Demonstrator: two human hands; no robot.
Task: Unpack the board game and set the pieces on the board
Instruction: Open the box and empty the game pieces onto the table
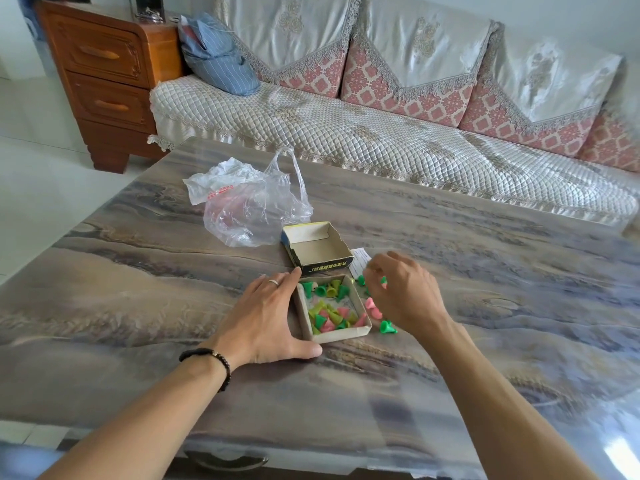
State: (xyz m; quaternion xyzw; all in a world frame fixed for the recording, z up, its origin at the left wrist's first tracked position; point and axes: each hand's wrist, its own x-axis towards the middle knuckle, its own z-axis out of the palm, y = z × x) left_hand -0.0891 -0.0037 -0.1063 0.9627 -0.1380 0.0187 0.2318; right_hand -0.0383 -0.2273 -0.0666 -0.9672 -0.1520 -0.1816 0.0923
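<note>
My left hand (268,317) lies flat on the tabletop (485,271), fingers straight, pressed along the left wall of the box tray (341,336), thumb running under its near-left corner; ring on one finger, dark bead bracelet (207,363) on the wrist. The tray sits around the middle of the tabletop, a bit toward the near edge, and holds a loose pile of cone pieces (329,315) in green, yellow-green and pink, some upright, most tipped over. My right hand (403,292) hovers just right of the tray, fingers curled down, pinching at least one small piece, pink and green showing between the fingertips; motion blur, so can't tell exactly how many. More pieces are loose on the tabletop right of the tray: a pink pair (372,306) touching the tray's right wall, a green one (388,327) off its near-right corner, another green one (361,279) by its far-right corner. The box lid (317,247) lies upside down, open side up, just beyond the tray, nearly touching its far wall, with black-and-yellow print on the side facing me. A white paper slip (360,259) pokes out from right of the lid, partly hidden by my right hand. A crumpled clear plastic bag (249,206) sits left of and beyond the lid, toward the far-left part of the tabletop. Beyond the far edge is a sofa (381,133) with a quilted cover, a blue striped bundle (214,57) on its left end, and a wooden drawer cabinet (107,77) to its left.
</note>
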